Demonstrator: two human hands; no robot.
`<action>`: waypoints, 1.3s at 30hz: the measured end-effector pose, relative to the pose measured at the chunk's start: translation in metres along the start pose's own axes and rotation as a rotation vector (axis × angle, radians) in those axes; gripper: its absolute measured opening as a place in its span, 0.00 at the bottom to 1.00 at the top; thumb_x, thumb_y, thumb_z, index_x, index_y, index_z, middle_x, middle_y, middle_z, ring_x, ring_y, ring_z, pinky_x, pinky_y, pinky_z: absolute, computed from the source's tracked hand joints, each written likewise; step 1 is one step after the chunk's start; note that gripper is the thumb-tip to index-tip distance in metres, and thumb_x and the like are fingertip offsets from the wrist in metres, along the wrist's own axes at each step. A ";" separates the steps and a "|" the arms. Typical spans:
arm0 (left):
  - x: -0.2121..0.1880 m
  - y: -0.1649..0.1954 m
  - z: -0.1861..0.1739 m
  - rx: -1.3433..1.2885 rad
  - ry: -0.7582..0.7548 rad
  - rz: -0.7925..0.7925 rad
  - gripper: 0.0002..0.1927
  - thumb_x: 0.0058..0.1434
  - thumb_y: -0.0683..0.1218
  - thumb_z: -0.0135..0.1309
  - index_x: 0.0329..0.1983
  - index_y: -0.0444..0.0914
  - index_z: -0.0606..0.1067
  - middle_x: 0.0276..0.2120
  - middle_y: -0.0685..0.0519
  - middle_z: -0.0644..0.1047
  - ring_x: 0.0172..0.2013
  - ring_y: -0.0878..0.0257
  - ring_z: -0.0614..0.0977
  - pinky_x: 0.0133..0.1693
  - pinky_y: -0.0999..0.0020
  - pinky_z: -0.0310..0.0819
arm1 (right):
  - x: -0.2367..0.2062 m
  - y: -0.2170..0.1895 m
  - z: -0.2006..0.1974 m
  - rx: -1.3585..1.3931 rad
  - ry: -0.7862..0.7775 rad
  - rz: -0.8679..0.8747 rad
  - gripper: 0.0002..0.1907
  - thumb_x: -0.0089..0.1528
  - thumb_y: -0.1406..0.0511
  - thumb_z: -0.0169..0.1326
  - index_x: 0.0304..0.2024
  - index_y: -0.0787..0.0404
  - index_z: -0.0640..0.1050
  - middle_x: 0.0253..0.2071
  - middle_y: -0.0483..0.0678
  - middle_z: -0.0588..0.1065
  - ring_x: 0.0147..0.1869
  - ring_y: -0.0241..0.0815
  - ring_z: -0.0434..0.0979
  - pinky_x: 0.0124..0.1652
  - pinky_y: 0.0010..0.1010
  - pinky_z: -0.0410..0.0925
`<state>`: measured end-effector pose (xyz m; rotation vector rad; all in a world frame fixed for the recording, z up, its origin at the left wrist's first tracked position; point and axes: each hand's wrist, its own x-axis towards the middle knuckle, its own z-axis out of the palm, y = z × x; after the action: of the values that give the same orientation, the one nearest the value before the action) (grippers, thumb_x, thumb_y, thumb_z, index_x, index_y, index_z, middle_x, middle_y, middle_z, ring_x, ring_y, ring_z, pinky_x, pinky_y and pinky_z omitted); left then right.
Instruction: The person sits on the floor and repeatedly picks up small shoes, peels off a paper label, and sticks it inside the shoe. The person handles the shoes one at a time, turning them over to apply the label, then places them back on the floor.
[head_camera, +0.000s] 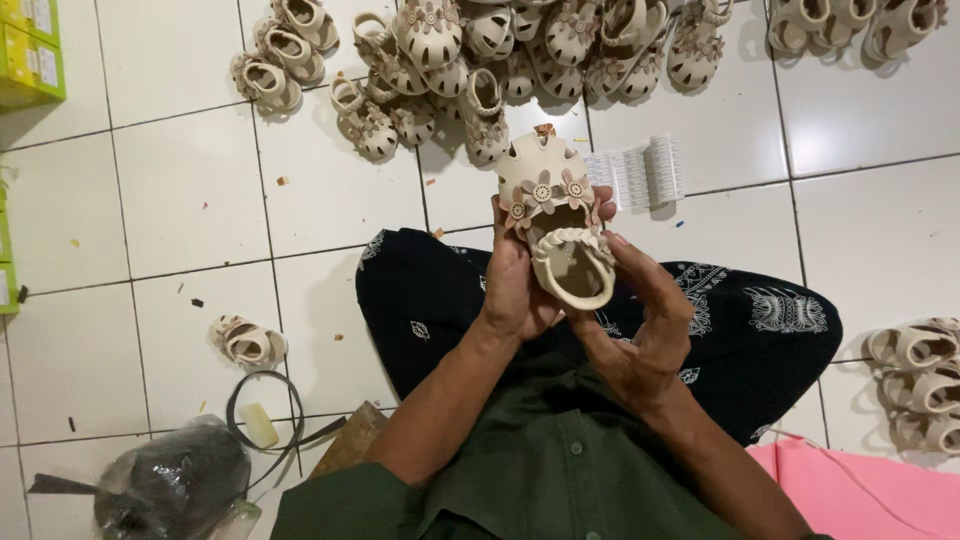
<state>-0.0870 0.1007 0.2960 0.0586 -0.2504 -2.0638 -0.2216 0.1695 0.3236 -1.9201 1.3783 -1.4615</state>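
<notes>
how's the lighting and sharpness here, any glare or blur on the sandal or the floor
Head view: even overhead light, soft short shadows under the sandal pile; mild sheen on the white tile floor, no harsh glare; the held sandal in the left hand and right hand is sharp; slight wide-angle bending at the edges.

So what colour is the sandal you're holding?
Cream, the sandal has tan-centred flowers across its strap; the head view shows it best.
</notes>
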 end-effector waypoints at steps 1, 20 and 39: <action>0.000 0.000 0.000 0.021 0.047 0.006 0.44 0.81 0.70 0.22 0.73 0.27 0.61 0.64 0.38 0.72 0.61 0.52 0.78 0.61 0.55 0.78 | -0.001 0.001 0.004 0.031 0.054 -0.012 0.42 0.57 0.75 0.69 0.67 0.66 0.60 0.64 0.62 0.69 0.69 0.53 0.75 0.64 0.39 0.75; -0.008 -0.002 -0.037 0.529 0.318 0.209 0.44 0.69 0.67 0.47 0.75 0.35 0.53 0.60 0.45 0.70 0.57 0.55 0.75 0.57 0.58 0.74 | 0.021 0.017 0.033 -0.231 -0.032 0.050 0.16 0.62 0.72 0.67 0.50 0.66 0.76 0.66 0.59 0.72 0.65 0.53 0.79 0.53 0.37 0.78; -0.012 0.465 -0.301 1.128 1.489 0.533 0.41 0.64 0.55 0.59 0.73 0.37 0.53 0.66 0.38 0.62 0.62 0.46 0.68 0.60 0.53 0.66 | 0.034 0.121 0.155 -0.436 -0.734 0.357 0.23 0.57 0.60 0.63 0.55 0.57 0.78 0.65 0.54 0.70 0.65 0.53 0.75 0.54 0.42 0.75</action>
<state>0.3637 -0.1520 0.0953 1.8461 -0.3668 -0.7220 -0.1431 0.0452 0.1887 -1.9983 1.6043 -0.2378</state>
